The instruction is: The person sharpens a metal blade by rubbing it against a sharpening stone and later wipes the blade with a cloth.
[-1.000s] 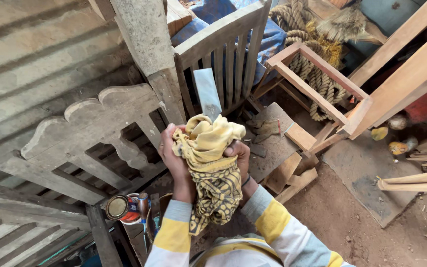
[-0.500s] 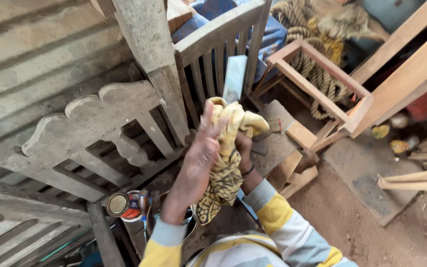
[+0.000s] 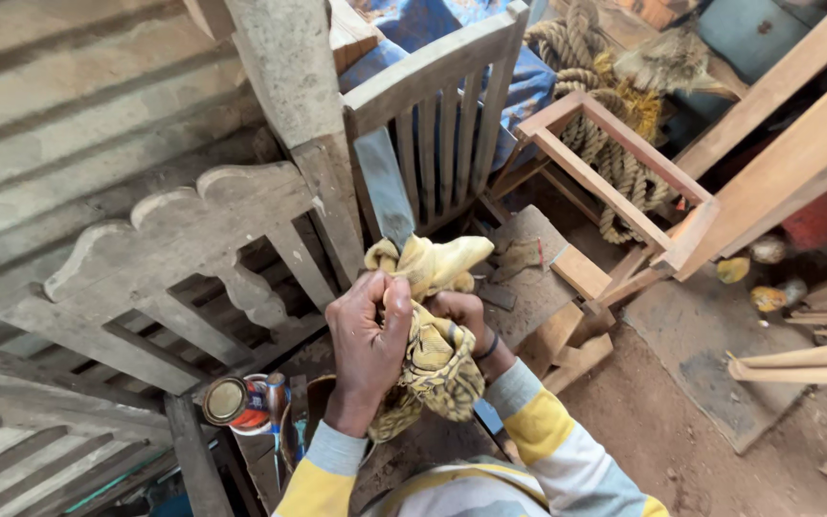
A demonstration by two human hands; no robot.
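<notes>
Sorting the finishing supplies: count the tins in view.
1: a round tin with a metal lid lies low left, beside the left hand. Others may be hidden behind the wooden frames.

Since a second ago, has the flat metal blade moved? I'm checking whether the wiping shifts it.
Yes. The flat metal blade has slid left across the slatted chair back, from its right slats to its left edge, cloth wrapped round its lower end.

You hold a pale yellow cloth (image 3: 430, 316) with a dark mottled print. Your sleeves (image 3: 538, 426) are banded grey and yellow. Near left, a red tin (image 3: 238, 402); far right, tan rope (image 3: 614, 144) beside blue fabric (image 3: 433, 24).
</notes>
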